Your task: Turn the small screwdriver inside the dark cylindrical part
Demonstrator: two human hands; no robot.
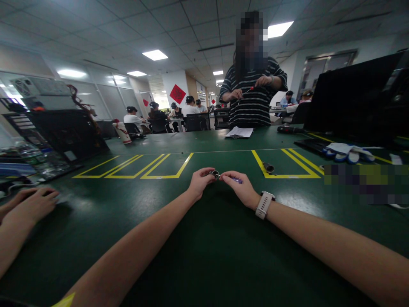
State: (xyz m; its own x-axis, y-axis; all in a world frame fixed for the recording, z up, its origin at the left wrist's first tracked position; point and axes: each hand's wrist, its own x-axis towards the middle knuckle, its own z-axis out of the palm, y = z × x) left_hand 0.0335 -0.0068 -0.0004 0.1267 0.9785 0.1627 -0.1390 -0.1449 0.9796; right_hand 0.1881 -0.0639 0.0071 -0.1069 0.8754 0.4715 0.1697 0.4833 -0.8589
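Between thumb and fingers, my left hand [200, 182] pinches a small round metal fitting [215, 173], its opening facing me. My right hand [242, 188] is closed on a small screwdriver with a purple handle [237, 180]. The screwdriver's thin shaft points left and meets the fitting; whether its tip sits inside or only touches the edge, I cannot tell. Both hands are close together just above the green table. To their right, a dark metal cylindrical part [269, 168] lies within a yellow-taped outline.
Yellow tape outlines [159, 177] mark the green table [204, 260]. At far left rests another person's hand [30, 207]. Across the table a standing person [255, 94] holds a red-handled screwdriver [252, 88]. A clipboard [239, 132], gloves [347, 152] and a black monitor [358, 98] are beyond.
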